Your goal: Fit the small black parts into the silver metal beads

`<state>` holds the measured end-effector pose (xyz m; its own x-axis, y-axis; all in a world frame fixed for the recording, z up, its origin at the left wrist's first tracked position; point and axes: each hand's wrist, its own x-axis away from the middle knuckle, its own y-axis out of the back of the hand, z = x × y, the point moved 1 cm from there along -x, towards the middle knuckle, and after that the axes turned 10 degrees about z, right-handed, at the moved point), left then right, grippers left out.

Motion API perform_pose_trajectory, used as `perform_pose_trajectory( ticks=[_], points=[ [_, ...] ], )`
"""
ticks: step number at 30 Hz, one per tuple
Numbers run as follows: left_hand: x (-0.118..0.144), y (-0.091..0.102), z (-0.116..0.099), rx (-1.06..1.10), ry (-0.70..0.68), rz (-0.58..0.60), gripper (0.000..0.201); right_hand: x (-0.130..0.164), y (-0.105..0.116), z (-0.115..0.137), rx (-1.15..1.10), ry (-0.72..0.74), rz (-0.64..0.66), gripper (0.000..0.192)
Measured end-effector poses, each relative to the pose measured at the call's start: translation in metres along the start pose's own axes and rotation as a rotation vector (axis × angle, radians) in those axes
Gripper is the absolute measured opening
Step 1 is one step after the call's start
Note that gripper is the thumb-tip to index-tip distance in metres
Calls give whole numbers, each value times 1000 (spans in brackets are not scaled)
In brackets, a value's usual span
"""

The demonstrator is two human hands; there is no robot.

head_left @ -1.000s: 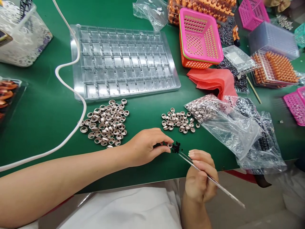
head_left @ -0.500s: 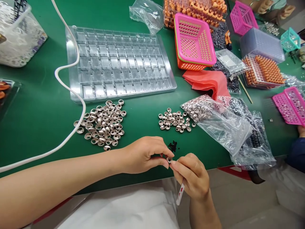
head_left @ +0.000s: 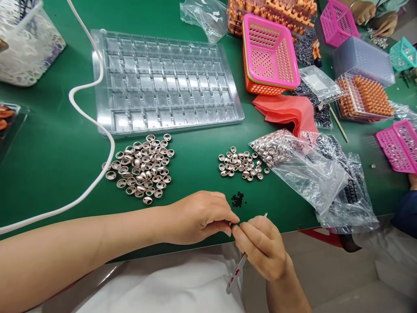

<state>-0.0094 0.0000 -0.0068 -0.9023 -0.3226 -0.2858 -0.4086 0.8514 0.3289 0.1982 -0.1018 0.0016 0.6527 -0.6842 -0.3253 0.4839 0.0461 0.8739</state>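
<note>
At the near edge of the green table (head_left: 58,148), both hands meet: the left hand (head_left: 198,217) pinches a small metal cap (head_left: 232,224) between thumb and forefinger, mostly hidden, and the right hand (head_left: 260,245) presses its fingertips against it while gripping thin tweezers (head_left: 239,263), whose tip pokes up past the knuckles. Just beyond sits a little heap of black bits (head_left: 237,199). Farther out, a big pile of caps (head_left: 141,167) on the left, a smaller pile (head_left: 241,164) on the right, spilling from a clear bag (head_left: 309,171). Behind them lies a clear compartment tray (head_left: 164,82), a white cable (head_left: 94,126) curling past it, and stacked pink baskets (head_left: 270,52). Far corner, another person's hands (head_left: 374,17) at work.
</note>
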Motion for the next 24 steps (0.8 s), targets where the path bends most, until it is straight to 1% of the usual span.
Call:
perform_pose_trajectory(
  ticks=[5,12,19,24],
  points=[
    [1,-2,-2,-11,-26,-10,11,-9,8,3,-26,-4,35,32],
    [0,-6,-5,1,-61,-53,11,-9,11,6,-68,-1,78,32],
    [1,-9,-4,2,-49,-94,11,-11,8,2,-59,42,41,30],
    [1,-8,-6,55,23,-72,13,-9,8,1,-40,37,21,30]
  ],
)
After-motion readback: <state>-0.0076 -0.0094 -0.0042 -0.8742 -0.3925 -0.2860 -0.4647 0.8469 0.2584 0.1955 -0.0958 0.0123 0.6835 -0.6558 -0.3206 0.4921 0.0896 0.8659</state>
